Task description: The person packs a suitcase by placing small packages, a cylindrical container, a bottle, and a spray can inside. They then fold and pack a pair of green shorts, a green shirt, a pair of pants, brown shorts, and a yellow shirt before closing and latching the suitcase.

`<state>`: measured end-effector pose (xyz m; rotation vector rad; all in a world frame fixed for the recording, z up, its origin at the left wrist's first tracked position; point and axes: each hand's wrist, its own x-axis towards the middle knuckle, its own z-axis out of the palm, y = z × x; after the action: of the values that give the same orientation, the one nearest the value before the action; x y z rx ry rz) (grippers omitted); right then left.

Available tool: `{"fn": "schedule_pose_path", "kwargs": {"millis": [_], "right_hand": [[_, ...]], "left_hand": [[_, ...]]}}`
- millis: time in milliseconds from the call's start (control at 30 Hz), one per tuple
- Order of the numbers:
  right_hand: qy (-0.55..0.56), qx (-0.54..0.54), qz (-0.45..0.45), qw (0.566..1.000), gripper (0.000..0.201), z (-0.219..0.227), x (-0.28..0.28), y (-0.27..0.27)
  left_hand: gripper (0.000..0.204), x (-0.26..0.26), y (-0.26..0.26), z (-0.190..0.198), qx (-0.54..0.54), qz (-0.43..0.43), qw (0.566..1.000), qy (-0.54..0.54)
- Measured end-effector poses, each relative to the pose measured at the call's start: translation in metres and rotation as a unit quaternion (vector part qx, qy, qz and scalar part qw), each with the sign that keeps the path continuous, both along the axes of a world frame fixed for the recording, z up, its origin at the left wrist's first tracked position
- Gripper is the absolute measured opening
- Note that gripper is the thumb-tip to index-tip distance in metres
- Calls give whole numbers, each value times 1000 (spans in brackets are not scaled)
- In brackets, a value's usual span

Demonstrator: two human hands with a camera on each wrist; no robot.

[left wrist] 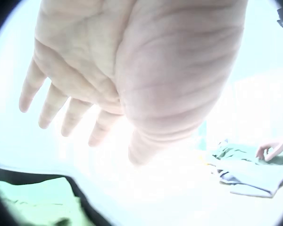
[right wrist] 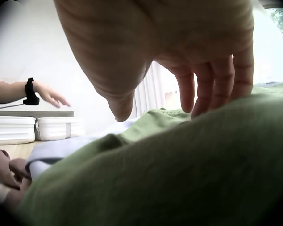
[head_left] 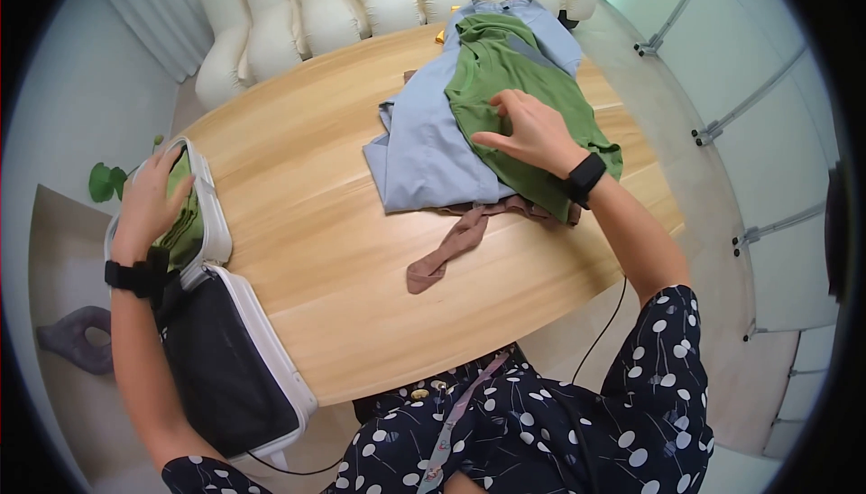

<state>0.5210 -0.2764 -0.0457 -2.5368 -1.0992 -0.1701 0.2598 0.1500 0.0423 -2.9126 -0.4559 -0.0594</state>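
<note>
My left hand [head_left: 150, 201] hovers over one half of an open white suitcase [head_left: 216, 214] at the table's left, its fingers spread and nothing in them. Folded green clothing [head_left: 188, 221] lies in that half, under the hand. At the other side, my right hand [head_left: 532, 131] is over a green shirt [head_left: 487, 70], fingers slightly bent and fingertips right at the cloth in the right wrist view. The green shirt lies on a light blue-grey garment [head_left: 417, 147]. Beneath them, a brown garment [head_left: 523, 209] shows, with a brown strip [head_left: 446, 250] trailing toward me.
The suitcase's near half [head_left: 230, 359] has a dark mesh cover. Beyond the wooden table [head_left: 307, 142] stands a cream padded sofa [head_left: 334, 7]. White panels [head_left: 776, 106] on wheeled feet line the right side. A purple-grey ring-shaped vase [head_left: 77, 339] sits at the far left.
</note>
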Motion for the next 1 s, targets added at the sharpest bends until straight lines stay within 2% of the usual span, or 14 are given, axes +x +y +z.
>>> {"fn": "schedule_pose_path", "kwargs": {"millis": [67, 233, 333, 467, 500, 533, 567, 600, 633, 733, 833, 900, 933, 1000], "right_hand": [[-57, 14, 14, 998, 51, -5, -5, 12], [-63, -75, -22, 995, 33, -24, 11, 35], [35, 140, 8, 990, 21, -23, 39, 19], [253, 320, -62, 911, 26, 36, 67, -22], [182, 295, -52, 937, 30, 63, 67, -38], [-17, 218, -5, 976, 31, 81, 74, -56], [304, 392, 3, 868, 31, 121, 41, -53], [263, 359, 58, 894, 31, 143, 34, -66], [303, 388, -38, 869, 31, 169, 9, -63], [297, 386, 24, 873, 31, 205, 15, -87], [163, 381, 57, 908, 35, 237, -16, -84], [168, 320, 13, 932, 28, 255, -39, -78], [117, 402, -15, 908, 25, 252, -56, -69], [88, 395, 18, 914, 25, 259, -70, -70]], "left_hand": [[43, 18, -48, 15, -41, -52, 994, -87], [38, 43, -129, 20, -57, -192, 975, -99], [38, 45, -163, 20, -77, -247, 959, -112], [36, 47, -187, 23, -117, -275, 948, -113], [35, 48, -191, 24, -130, -284, 944, -109], [35, 52, -194, 24, -131, -284, 943, -112], [34, 58, -196, 24, -160, -289, 938, -103], [34, 65, -199, 23, -188, -295, 932, -95], [34, 74, -201, 19, -190, -298, 930, -99], [34, 104, -218, -6, -221, -354, 890, -181], [41, 125, -257, -19, -326, -376, 830, -252], [50, 125, -285, -21, -394, -324, 817, -267], [50, 124, -294, -20, -395, -323, 817, -269], [50, 123, -307, -19, -443, -245, 825, -249]]}}
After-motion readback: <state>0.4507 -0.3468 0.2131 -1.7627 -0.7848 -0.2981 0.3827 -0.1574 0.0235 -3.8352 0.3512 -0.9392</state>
